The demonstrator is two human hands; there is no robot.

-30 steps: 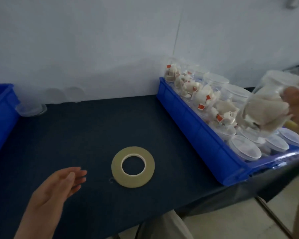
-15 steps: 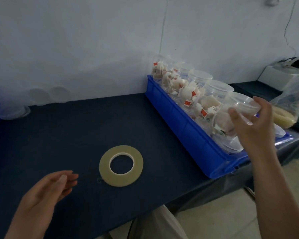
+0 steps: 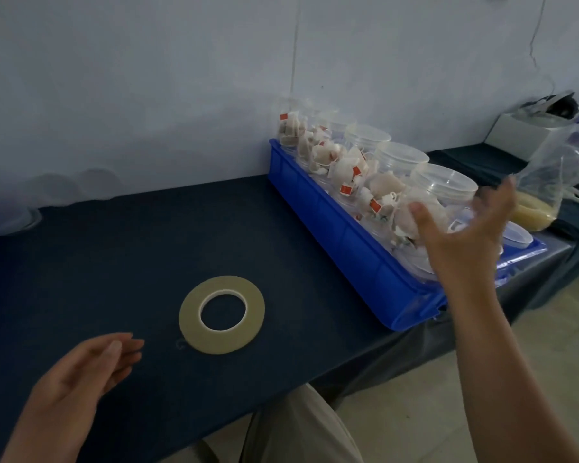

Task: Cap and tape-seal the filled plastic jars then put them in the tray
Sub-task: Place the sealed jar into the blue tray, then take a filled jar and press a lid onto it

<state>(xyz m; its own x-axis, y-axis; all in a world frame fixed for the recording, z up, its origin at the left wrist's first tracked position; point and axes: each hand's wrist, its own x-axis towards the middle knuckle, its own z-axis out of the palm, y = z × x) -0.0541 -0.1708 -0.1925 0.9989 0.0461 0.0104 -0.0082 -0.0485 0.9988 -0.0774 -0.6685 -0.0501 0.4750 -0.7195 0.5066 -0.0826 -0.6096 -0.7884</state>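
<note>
**Ana:** Where are the filled jars [image 3: 345, 168] right now?

**Ben:** They all stand in the blue tray [image 3: 335, 228], packed close in rows so they can't tip. You can see tea bags with red tags inside them. The jars on the far side of the tray have clear lids [image 3: 443, 182] on.

**Ana:** What is the right hand [image 3: 462, 242] doing?

**Ben:** It is up over the near end of the tray, right by the closest jar. Its grip is wide open, with thumb and fingers spread. I see nothing held in it. I can't tell if a finger touches that jar.

**Ana:** And the left hand [image 3: 81, 379]?

**Ben:** It is well to the left of the tray, low over the counter [image 3: 114, 262]. Its grip is loose, with the fingers a bit bent and nothing in it. I think it hovers there to be ready for the next job.

**Ana:** Where is the tape?

**Ben:** The tape roll [image 3: 188, 317] lies flat on the counter, left of the tray and well apart from it. Lying flat, it can't roll off, and it is easy to grab.

**Ana:** Anything else?

**Ben:** A plastic bag [image 3: 555, 182] sits just past the tray's right side.
</note>
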